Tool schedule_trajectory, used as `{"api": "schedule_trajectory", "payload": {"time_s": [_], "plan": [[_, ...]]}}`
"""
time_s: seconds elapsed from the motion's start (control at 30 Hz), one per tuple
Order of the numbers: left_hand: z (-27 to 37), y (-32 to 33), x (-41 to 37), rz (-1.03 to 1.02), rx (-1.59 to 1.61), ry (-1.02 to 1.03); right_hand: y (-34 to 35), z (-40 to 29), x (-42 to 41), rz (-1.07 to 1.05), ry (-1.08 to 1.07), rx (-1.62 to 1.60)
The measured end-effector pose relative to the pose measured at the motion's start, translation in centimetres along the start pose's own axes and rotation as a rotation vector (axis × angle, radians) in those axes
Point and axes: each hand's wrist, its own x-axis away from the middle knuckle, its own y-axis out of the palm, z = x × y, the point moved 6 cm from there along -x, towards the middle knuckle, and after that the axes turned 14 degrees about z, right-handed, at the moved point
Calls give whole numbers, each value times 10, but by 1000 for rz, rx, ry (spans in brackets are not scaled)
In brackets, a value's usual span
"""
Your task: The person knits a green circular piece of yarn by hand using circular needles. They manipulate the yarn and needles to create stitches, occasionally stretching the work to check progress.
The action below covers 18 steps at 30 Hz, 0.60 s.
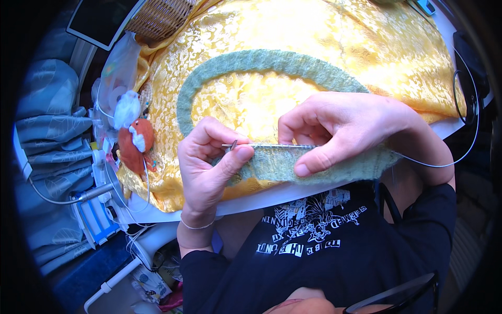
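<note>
Between my two hands runs a thin metal knitting needle, nearly level, with pale green knitted fabric hanging from it. My left hand pinches the needle's left end and the fabric between thumb and fingers; a second dark pointed needle tip sticks up there. The thumb of my right hand lies over the fabric's front, its bent fingers behind the needle. A long green knitted band curves across the cloth beyond both hands. From the fabric's right end a thin pale cord loops out.
A yellow brocade cloth covers the white table. On the left sit an orange-brown felted figure, white fluff and a clear plastic bag. Behind are a wicker basket and a dark-screened device.
</note>
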Motion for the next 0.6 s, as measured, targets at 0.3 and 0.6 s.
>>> {"api": "schedule_trajectory", "payload": {"time_s": [0.3, 0.6], "plan": [[-2, 8, 2, -81, -20, -74, 6, 5, -5, -14, 3, -241], [-1, 12, 3, -119, -112, -70, 12, 7, -2, -114, 74, -244]]}}
